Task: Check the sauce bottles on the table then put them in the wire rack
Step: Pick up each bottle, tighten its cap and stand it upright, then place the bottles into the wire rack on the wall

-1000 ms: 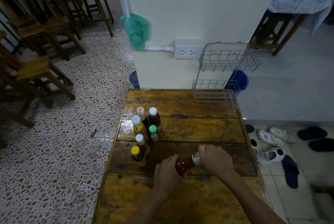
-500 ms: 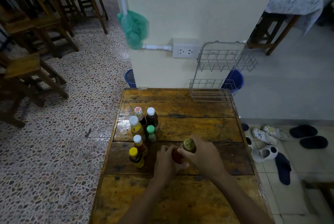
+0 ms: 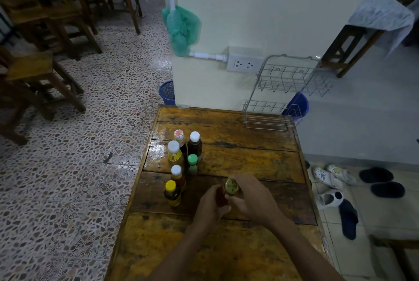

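Note:
A red sauce bottle with a gold cap (image 3: 230, 187) stands upright on the wooden table (image 3: 249, 162), held between both hands. My left hand (image 3: 209, 208) wraps its body from the left. My right hand (image 3: 254, 199) grips it near the cap from the right. Several other sauce bottles (image 3: 181, 162) with white, green and yellow caps stand clustered just left of my hands. The two-tier wire rack (image 3: 285, 97) stands with nothing in it at the table's far right corner against the wall.
A wall with a power socket (image 3: 243, 63) and a hanging green bag (image 3: 181, 29) rises behind the table. Blue baskets sit on the floor beyond the table's far edge. Wooden chairs stand at left; shoes lie on the floor at right.
The red bottle went from lying tilted sideways between my hands to standing upright with its cap facing up. Both hands stayed on it.

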